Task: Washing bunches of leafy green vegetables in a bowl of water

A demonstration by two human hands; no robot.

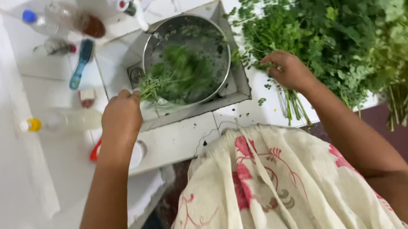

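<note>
My left hand [121, 116] is closed on a small bunch of green leafy stems [158, 86], holding it at the near rim of a round steel bowl [164, 33] that sits in a small white sink [235, 92]. More wet greens [185, 69] lie inside the bowl. My right hand [288, 69] rests with bent fingers on a large heap of leafy green bunches [354, 16] piled on the white counter to the right; its grip on the stems is hidden.
A tap [133, 8] stands behind the bowl. Left of the sink are a blue brush [80, 63], a yellow-capped bottle [60, 121] lying down, a blue-capped bottle [39, 21] and a jar with dark contents [81, 20]. My patterned cream garment [271, 189] fills the foreground.
</note>
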